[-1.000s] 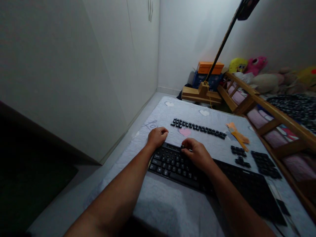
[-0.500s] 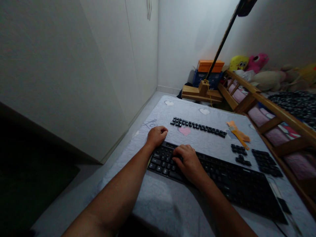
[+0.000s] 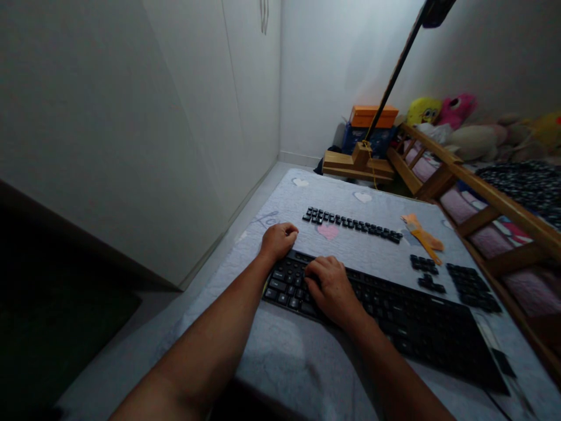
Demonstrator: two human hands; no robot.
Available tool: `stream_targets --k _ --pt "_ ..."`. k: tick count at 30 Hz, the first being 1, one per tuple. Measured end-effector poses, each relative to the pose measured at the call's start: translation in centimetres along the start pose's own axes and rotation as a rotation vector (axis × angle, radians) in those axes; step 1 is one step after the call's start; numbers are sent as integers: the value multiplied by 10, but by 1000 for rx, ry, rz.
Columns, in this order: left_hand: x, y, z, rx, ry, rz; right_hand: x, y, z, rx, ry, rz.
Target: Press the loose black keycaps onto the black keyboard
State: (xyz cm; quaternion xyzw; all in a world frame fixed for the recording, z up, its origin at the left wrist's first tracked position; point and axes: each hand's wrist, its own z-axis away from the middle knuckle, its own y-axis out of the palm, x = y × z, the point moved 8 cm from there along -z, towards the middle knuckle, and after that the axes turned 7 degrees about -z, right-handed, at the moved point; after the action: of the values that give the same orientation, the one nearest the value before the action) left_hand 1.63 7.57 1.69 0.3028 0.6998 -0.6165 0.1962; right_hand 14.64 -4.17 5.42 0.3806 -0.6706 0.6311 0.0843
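Observation:
A black keyboard (image 3: pixel 421 316) lies at a slant on the quilted cloth; lettered keys show at its left end, and its right part is too dark to make out. My left hand (image 3: pixel 279 241) rests just beyond the keyboard's far left corner, fingers curled in; anything inside them is hidden. Over the keys, left of the keyboard's middle, my right hand (image 3: pixel 329 287) has bent fingers and a thumb pointing down at the keys. Its fingertips are partly hidden, so what they pinch cannot be seen. Behind the keyboard runs a row of loose black keycaps (image 3: pixel 350 223).
An orange-handled brush (image 3: pixel 423 238) lies right of the keycap row. Smaller keycap groups (image 3: pixel 424 264) and a larger block of keycaps (image 3: pixel 472 286) sit near a wooden bed rail (image 3: pixel 482 175). A white wardrobe (image 3: pixel 197 117) stands left; a wooden stand (image 3: pixel 359 164) is behind.
My right hand has shifted very slightly left over the keys. My left hand and the loose keycaps stay where they were.

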Motion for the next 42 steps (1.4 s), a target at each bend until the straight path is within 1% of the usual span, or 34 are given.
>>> stream_targets --k 8,15,24,34,42 --pt "1 -1 -1 -5 -5 3 -1 0 0 -29 -5 13" --pt "0 -1 0 -7 -2 -2 -3 3 0 -23 -16 33" --pt "-1 -2 0 1 -6 -2 -1 0 0 -23 -1 17" --pt "-1 -1 0 10 -8 -16 -4 4 -1 -27 -10 28" --pt "0 -1 0 -2 -4 -6 -4 1 -1 -17 15 13"
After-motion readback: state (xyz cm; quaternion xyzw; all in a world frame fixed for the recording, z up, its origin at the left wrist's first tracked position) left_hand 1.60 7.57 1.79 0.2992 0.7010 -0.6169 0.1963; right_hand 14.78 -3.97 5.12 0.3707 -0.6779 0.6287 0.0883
